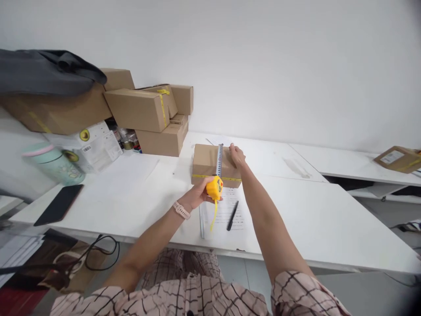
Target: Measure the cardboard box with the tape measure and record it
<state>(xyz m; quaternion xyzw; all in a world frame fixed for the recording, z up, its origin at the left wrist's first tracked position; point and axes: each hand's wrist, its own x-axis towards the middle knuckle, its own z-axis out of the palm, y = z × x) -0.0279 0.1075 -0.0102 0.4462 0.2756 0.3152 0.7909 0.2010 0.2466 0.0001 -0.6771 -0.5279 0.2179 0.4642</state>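
A small cardboard box [205, 160] lies on the white table in front of me, with yellow tape along its near side. My left hand [201, 192] is closed around a yellow tape measure [214, 188] at the box's near edge. Its pulled-out blade [219, 160] runs across the box top to the far edge, and a yellow strap hangs from the case. At the far right corner of the box, my right hand [237, 155] grips its edge with bent fingers, partly hidden by the hand itself. Printed sheets [219, 219] and a black pen [233, 215] lie nearer to me.
Cardboard boxes [159, 142] are stacked at the back left, beside a dark bag [42, 72]. A mint-green tumbler [55, 164] and a black phone or tablet [59, 205] are on the left. Another carton [399, 159] sits far right. A black cable [113, 252] hangs below the table's left edge.
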